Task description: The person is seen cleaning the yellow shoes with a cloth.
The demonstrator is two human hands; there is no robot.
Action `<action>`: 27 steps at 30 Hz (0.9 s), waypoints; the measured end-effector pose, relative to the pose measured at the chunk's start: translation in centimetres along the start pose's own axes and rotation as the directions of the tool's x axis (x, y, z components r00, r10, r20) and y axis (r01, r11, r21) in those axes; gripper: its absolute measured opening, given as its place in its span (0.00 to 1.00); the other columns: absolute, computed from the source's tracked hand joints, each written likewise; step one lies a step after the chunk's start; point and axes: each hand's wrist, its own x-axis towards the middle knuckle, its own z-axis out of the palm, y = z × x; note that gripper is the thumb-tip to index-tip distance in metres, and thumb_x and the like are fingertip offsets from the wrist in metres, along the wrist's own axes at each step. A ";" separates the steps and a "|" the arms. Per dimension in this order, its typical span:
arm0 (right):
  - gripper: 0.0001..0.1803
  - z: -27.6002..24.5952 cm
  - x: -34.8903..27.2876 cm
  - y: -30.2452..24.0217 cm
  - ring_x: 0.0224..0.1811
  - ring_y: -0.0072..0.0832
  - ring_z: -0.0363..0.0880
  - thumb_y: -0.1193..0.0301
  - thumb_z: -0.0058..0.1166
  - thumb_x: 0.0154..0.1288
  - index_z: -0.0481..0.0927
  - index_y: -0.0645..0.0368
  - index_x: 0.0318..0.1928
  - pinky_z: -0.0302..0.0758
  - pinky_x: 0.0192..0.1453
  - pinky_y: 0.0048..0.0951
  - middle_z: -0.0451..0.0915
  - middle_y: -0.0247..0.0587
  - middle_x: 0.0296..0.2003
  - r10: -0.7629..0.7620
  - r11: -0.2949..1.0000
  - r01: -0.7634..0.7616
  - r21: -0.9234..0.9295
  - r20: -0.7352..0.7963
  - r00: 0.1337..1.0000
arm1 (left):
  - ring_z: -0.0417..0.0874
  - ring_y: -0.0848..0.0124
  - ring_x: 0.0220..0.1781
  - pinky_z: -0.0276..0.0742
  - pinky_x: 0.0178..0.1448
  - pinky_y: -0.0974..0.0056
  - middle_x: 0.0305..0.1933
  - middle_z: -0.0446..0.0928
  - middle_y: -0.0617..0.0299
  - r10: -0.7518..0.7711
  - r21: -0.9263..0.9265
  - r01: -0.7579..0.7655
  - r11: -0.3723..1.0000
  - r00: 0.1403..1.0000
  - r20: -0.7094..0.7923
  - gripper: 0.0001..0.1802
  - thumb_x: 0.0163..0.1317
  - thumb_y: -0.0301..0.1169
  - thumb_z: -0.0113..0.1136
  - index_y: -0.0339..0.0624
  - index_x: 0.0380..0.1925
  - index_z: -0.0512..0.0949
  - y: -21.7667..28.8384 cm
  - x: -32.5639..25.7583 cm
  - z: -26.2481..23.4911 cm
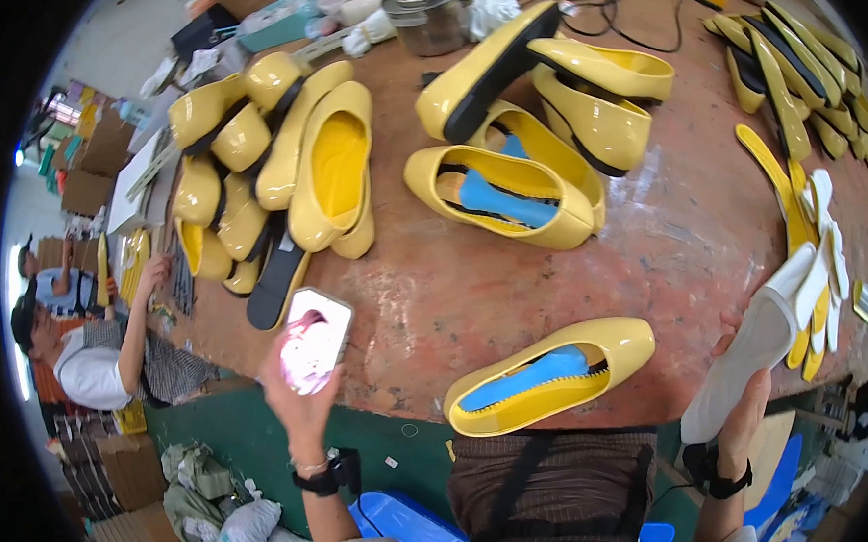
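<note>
Here's the work partway along, by the look of it: one glossy yellow ballet flat (311,211) in the left-hand heap shows a smooth yellow inside, so that one seems further on. The near flat (623,349), lying alone along the front edge of the worktable (406,292), has a bare blue insert (530,377) showing, and two flats (576,220) mid-table have blue showing as well. Those three look unfinished. Over on the right, yellow insoles (792,215) and white insoles (823,206) lie loose, fitted to nothing.

Now to the fingers! The left hand (304,407) grips what looks like a phone (315,338), screen glaring, thumb along one edge and fingers closed against the other. The right hand (743,425), out past the near flat, pinches a pale insole-shaped piece (750,357), thumb on the near side, fingertips curling at the opposite edge; the rest of those fingers are hidden behind it.
</note>
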 end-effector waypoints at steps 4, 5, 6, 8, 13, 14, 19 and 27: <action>0.41 -0.5 0.2 -0.9 0.47 0.24 0.70 0.41 0.34 0.76 0.64 0.66 0.70 0.67 0.51 0.28 0.75 0.44 0.56 -0.014 0.995 0.019 -0.098 0.052 0.999 | 0.75 0.56 0.64 0.72 0.67 0.55 0.65 0.71 0.46 0.204 0.321 -0.039 0.946 0.842 -0.500 0.42 0.50 0.23 0.76 0.33 0.65 0.64 -8.5 2.1 -6.1; 0.41 -0.8 -0.3 -0.2 0.47 0.24 0.70 0.41 0.34 0.76 0.64 0.66 0.70 0.67 0.51 0.28 0.75 0.44 0.56 -0.006 0.994 0.011 -0.111 0.043 0.999 | 0.77 0.57 0.62 0.73 0.68 0.54 0.62 0.74 0.44 0.031 0.207 0.114 0.972 0.807 -0.590 0.40 0.52 0.27 0.76 0.32 0.63 0.66 -10.0 3.5 -6.7; 0.42 -1.7 -0.6 0.6 0.56 0.29 0.69 0.41 0.36 0.76 0.62 0.67 0.70 0.64 0.61 0.32 0.73 0.46 0.60 0.070 0.991 -0.061 -0.115 0.074 0.995 | 0.79 0.57 0.59 0.74 0.65 0.56 0.60 0.76 0.43 -0.138 0.136 0.272 0.953 0.785 -0.603 0.40 0.56 0.34 0.76 0.33 0.64 0.65 -10.5 5.5 -6.8; 0.42 -1.5 -0.7 0.3 0.71 0.39 0.64 0.43 0.36 0.76 0.62 0.70 0.71 0.55 0.75 0.39 0.69 0.50 0.67 0.158 0.983 -0.143 -0.114 0.146 0.977 | 0.79 0.51 0.60 0.72 0.65 0.53 0.61 0.75 0.41 -0.291 0.219 0.461 0.860 0.796 -0.531 0.46 0.56 0.49 0.73 0.34 0.66 0.62 -15.3 8.7 -7.2; 0.35 2.0 1.5 -5.0 0.65 0.50 0.70 0.52 0.37 0.75 0.68 0.70 0.68 0.58 0.73 0.46 0.75 0.55 0.61 -0.030 0.901 0.213 -0.379 0.433 0.901 | 0.75 0.44 0.65 0.67 0.69 0.48 0.66 0.71 0.38 -0.397 0.378 0.580 0.721 0.794 -0.461 0.54 0.55 0.59 0.69 0.35 0.70 0.58 -24.5 10.7 -6.5; 0.35 2.0 1.5 -4.9 0.65 0.50 0.70 0.52 0.37 0.75 0.68 0.70 0.68 0.58 0.73 0.46 0.75 0.55 0.61 -0.036 0.917 0.206 -0.341 0.445 0.895 | 0.73 0.44 0.67 0.67 0.69 0.48 0.67 0.70 0.37 -0.284 0.465 0.503 0.729 0.840 -0.463 0.55 0.55 0.59 0.68 0.34 0.71 0.56 -26.5 10.1 -9.4; 0.24 3.4 1.0 -4.5 0.49 0.46 0.72 0.66 0.60 0.63 0.81 0.57 0.59 0.68 0.59 0.46 0.78 0.45 0.55 -0.195 0.585 0.586 -0.560 0.604 0.773 | 0.66 0.48 0.73 0.60 0.75 0.50 0.71 0.65 0.40 -0.231 0.336 0.424 0.841 0.843 -0.485 0.43 0.65 0.46 0.64 0.29 0.70 0.60 -11.2 5.6 -1.4; 0.17 9.6 0.9 -1.1 0.54 0.34 0.77 0.73 0.65 0.46 0.88 0.54 0.41 0.69 0.61 0.41 0.81 0.36 0.51 -0.324 0.699 0.687 -0.196 0.770 0.550 | 0.49 0.35 0.79 0.46 0.77 0.34 0.77 0.49 0.33 0.571 -0.178 -0.545 0.819 0.748 0.338 0.52 0.46 0.59 0.76 0.46 0.68 0.68 12.3 -7.5 6.9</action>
